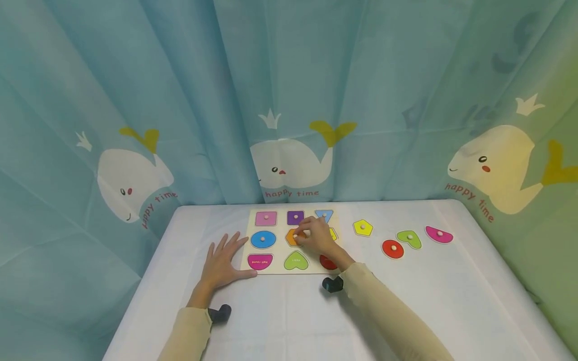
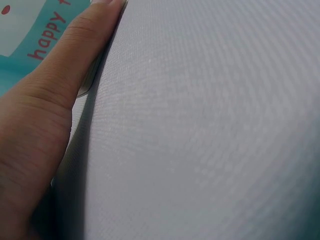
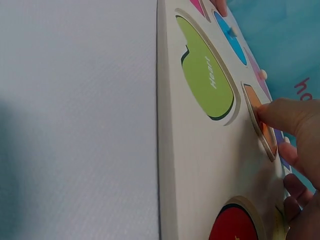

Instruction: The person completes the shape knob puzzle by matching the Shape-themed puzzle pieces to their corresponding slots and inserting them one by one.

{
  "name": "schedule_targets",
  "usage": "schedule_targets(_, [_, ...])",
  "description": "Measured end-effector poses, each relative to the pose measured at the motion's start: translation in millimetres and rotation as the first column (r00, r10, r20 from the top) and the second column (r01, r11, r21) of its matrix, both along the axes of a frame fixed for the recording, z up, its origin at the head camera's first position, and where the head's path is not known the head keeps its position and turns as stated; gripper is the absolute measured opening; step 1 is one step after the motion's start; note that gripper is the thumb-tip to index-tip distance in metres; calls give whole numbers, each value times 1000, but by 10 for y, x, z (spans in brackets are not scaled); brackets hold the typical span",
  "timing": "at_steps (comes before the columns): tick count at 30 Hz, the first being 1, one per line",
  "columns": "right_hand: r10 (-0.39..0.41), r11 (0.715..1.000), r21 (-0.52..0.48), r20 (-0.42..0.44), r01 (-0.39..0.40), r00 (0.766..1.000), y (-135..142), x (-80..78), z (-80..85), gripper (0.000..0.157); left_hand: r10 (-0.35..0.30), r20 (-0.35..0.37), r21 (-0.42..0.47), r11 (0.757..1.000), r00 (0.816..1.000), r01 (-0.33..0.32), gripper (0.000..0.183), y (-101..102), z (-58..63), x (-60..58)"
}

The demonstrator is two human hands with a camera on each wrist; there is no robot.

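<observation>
My right hand reaches over a pale wooden shape-puzzle board and pinches the knob of the orange hexagon puzzle piece. In the right wrist view the orange piece lies in the middle of the board, thumb tip at its knob; the other fingers hang beyond. Fingers spread, my left hand lies flat beside the board, its thumb at the near left corner and a fingertip at the left edge. A blue oval piece, pink square piece, purple square piece and blue triangle piece sit in the board.
Printed recesses without knobs line the near row: half round, green heart and red round. Loose on the white table to the right lie a yellow pentagon, red circle, green heart piece and magenta half round.
</observation>
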State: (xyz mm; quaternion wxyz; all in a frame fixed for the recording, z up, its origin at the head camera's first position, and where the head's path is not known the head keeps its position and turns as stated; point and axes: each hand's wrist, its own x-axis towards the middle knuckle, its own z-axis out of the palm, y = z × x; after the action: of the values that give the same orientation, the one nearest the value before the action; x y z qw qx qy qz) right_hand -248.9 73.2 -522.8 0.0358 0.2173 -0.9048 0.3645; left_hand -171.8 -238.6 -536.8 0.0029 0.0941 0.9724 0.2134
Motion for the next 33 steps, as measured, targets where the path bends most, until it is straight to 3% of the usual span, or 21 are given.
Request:
schedule_targets(8, [-9,1000,-8,-10,9,1000,-9,-6,-27,7,2,9,9,1000,1000,-2,104,13,44,-1])
schedule_targets(27, [-38,999,5,35,38,999,-11,12,-23,7,5,4,-2,1000,1000,-5,105,7,21,-11])
schedule_targets(33, [-4,1000,18,20,4,1000,12,21,-22,11,7,8,6,1000,1000,-7,106,9,3,3])
